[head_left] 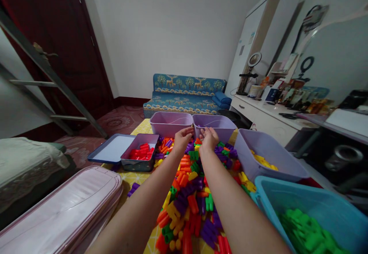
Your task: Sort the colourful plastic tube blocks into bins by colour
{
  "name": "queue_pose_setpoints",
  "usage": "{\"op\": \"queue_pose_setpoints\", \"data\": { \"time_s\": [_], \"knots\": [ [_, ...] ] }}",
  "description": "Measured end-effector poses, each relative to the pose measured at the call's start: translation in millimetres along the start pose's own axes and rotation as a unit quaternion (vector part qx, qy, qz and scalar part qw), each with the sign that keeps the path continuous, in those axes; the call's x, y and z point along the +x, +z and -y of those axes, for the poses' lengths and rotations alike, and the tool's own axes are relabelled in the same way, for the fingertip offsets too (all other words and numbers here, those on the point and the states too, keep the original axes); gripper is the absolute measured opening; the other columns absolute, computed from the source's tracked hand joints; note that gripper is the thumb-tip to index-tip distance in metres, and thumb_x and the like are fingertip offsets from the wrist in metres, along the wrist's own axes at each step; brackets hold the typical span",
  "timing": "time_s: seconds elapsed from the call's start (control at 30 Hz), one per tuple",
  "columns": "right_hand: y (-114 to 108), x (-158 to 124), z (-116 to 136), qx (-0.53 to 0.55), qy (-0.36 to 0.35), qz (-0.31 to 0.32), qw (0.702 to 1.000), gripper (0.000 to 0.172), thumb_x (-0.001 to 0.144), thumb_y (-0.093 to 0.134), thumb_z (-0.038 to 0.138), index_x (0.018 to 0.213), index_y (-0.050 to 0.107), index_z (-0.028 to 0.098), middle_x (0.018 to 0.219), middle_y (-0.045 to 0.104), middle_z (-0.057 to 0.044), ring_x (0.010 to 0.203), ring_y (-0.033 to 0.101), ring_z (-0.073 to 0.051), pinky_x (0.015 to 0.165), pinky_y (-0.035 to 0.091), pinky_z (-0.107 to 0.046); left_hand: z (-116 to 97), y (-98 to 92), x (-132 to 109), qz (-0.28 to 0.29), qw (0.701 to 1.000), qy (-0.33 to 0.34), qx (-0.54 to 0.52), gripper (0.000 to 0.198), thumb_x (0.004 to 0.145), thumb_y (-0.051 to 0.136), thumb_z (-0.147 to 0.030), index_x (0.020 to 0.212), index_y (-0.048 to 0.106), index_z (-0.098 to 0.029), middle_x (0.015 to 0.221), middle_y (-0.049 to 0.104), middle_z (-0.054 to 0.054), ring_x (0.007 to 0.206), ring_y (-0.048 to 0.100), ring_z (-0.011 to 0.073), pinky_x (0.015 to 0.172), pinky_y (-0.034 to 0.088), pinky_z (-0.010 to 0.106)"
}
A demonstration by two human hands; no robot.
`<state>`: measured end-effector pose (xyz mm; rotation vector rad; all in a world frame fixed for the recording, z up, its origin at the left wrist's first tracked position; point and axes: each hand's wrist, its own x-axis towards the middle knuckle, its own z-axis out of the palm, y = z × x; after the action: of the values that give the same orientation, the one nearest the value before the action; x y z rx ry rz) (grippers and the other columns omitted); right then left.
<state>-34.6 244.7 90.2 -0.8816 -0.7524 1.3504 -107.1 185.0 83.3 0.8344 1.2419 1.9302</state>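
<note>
Both my hands reach over a heap of colourful plastic building blocks (186,187) at the table's far side. My left hand (183,136) is in front of a lilac bin (159,128), fingers stretched to the right with nothing visible in them. My right hand (209,137) is at the front of a second lilac bin (227,132), palm turned up and fingers spread. No block shows in it. A little purple is visible inside that second bin. Orange, purple, green, yellow and red blocks lie loose beneath both forearms.
A tin (138,165) holds red blocks, its lid (110,148) beside it. At right, a lilac bin (244,154) contains yellow blocks and a blue bin (264,192) green ones. Stacked pink lids (63,208) lie left. A patterned sofa (184,97) stands behind.
</note>
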Motion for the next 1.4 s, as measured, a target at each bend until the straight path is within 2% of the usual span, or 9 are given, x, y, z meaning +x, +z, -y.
{"op": "queue_pose_setpoints", "data": {
  "time_s": [0.13, 0.27, 0.53, 0.67, 0.9, 1.03, 1.17, 1.27, 1.4],
  "knots": [
    [-39, -32, -15, -0.018, -0.060, 0.001, 0.998, 0.039, 0.065, 0.049, 0.022, 0.104, 0.056, 0.017, 0.102, 0.066, -0.008, 0.082, 0.064, -0.016, 0.061, 0.047, -0.023, 18, -42.2, -48, 0.021, 0.979, 0.047, 0.196, 0.027, 0.069, 0.059, -0.011, 0.093, 0.071, -0.012, 0.096, 0.073, 0.010, 0.094, 0.067, 0.0221, 0.089, 0.050, 0.037],
    [-78, -44, -28, -0.177, -0.171, 0.068, 0.967, 0.027, 0.071, 0.048, 0.028, 0.090, 0.062, 0.016, 0.088, 0.068, -0.008, 0.081, 0.062, -0.019, 0.074, 0.049, -0.032, 29, -71.4, -84, 0.042, 0.926, 0.097, 0.363, 0.032, 0.072, 0.061, -0.020, 0.102, 0.070, -0.015, 0.106, 0.070, 0.010, 0.101, 0.063, 0.0248, 0.092, 0.048, 0.040],
    [-84, -56, -24, -0.562, -0.261, 0.213, 0.755, 0.039, 0.073, 0.058, 0.018, 0.111, 0.063, 0.019, 0.110, 0.062, -0.010, 0.091, 0.062, -0.020, 0.081, 0.046, -0.030, 35, -59.4, -92, 0.082, 0.828, 0.167, 0.529, 0.055, 0.072, 0.062, -0.017, 0.126, 0.056, -0.024, 0.128, 0.058, 0.008, 0.117, 0.052, 0.0265, 0.101, 0.039, 0.043],
    [-82, -68, -22, -0.604, -0.267, 0.240, 0.712, 0.034, 0.079, 0.057, 0.023, 0.113, 0.063, 0.022, 0.109, 0.063, -0.009, 0.095, 0.062, -0.022, 0.081, 0.045, -0.030, 37, -58.9, -94, 0.072, 0.813, 0.171, 0.552, 0.043, 0.072, 0.063, -0.018, 0.115, 0.063, -0.022, 0.122, 0.061, 0.008, 0.112, 0.055, 0.0259, 0.098, 0.041, 0.041],
    [-89, -72, -23, -0.511, -0.246, 0.241, 0.788, 0.034, 0.074, 0.054, 0.015, 0.107, 0.063, 0.018, 0.106, 0.064, -0.009, 0.090, 0.062, -0.020, 0.081, 0.048, -0.030, 40, -63.6, -96, 0.058, 0.832, 0.173, 0.525, 0.025, 0.072, 0.063, -0.016, 0.096, 0.065, -0.021, 0.104, 0.067, 0.004, 0.100, 0.059, 0.0219, 0.089, 0.045, 0.034],
    [-93, -82, -17, -0.360, -0.202, 0.201, 0.888, 0.027, 0.073, 0.059, 0.023, 0.099, 0.064, 0.017, 0.094, 0.066, -0.009, 0.084, 0.063, -0.021, 0.075, 0.051, -0.032, 42, -65.2, -94, 0.052, 0.833, 0.165, 0.526, 0.025, 0.073, 0.063, -0.018, 0.098, 0.064, -0.021, 0.104, 0.067, 0.005, 0.101, 0.060, 0.0223, 0.089, 0.045, 0.034],
    [-96, -92, 8, -0.052, -0.135, 0.080, 0.986, 0.024, 0.077, 0.062, 0.035, 0.095, 0.057, 0.020, 0.083, 0.065, -0.002, 0.073, 0.064, -0.016, 0.072, 0.054, -0.033, 44, -67.1, -93, 0.058, 0.835, 0.159, 0.524, 0.023, 0.074, 0.062, -0.019, 0.097, 0.064, -0.021, 0.105, 0.067, 0.005, 0.102, 0.060, 0.0230, 0.090, 0.045, 0.035],
    [-102, -86, 35, 0.097, -0.158, -0.021, 0.982, 0.020, 0.077, 0.061, 0.036, 0.088, 0.052, 0.021, 0.086, 0.063, 0.000, 0.080, 0.065, -0.013, 0.082, 0.053, -0.036, 43, -67.3, -93, 0.060, 0.836, 0.154, 0.523, 0.024, 0.073, 0.062, -0.019, 0.097, 0.064, -0.021, 0.106, 0.067, 0.005, 0.103, 0.060, 0.0234, 0.091, 0.045, 0.035],
    [-121, -70, 63, 0.095, -0.211, -0.075, 0.970, 0.027, 0.084, 0.047, 0.046, 0.097, 0.052, 0.024, 0.114, 0.061, -0.007, 0.105, 0.062, -0.016, 0.091, 0.050, -0.039, 41, -66.5, -94, 0.057, 0.836, 0.156, 0.523, 0.024, 0.074, 0.061, -0.020, 0.097, 0.065, -0.021, 0.107, 0.067, 0.006, 0.102, 0.060, 0.0235, 0.090, 0.046, 0.035]
  ]
}}
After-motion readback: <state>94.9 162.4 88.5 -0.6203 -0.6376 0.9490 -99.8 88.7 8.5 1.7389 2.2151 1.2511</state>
